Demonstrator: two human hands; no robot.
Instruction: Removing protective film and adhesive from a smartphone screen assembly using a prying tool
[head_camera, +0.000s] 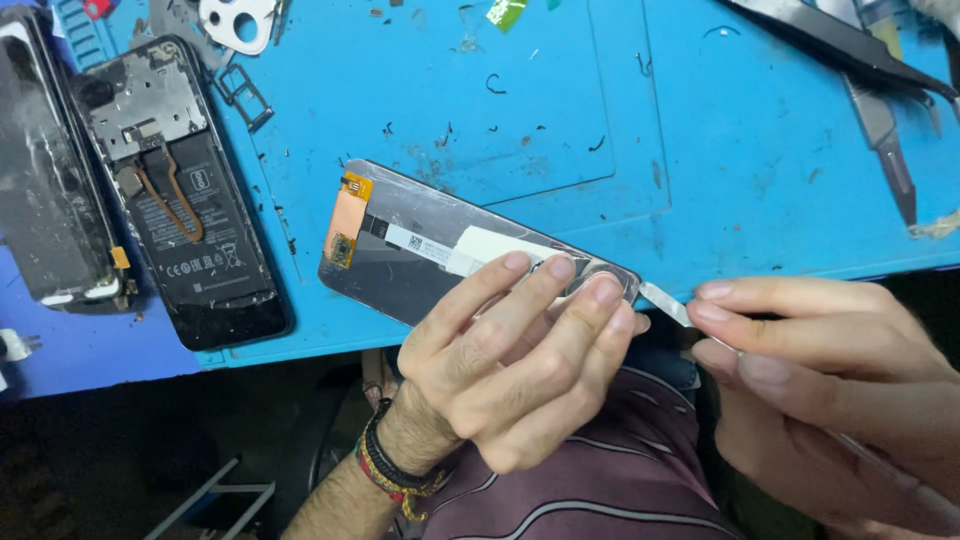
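At the far left edge of the frame a cracked dark screen panel lay on the blue work mat. Just beside it, in the upper left, sat an opened phone body with its circuit board, black battery and an orange flex cable showing. A small metal card tray lay near its top right corner, and a white camera bezel lay at the top edge.

In the centre, a silvery display panel rested at the mat's near edge, tilted down to the right, with a copper patch at its left end and a white strip along it. The left hand, beaded bands at its wrist, pressed curled fingers onto the panel's right end. At lower right, the right hand pinched a thin white tab that ran to the panel's right end. In the upper right lay dark tweezers and a metal blade tool.
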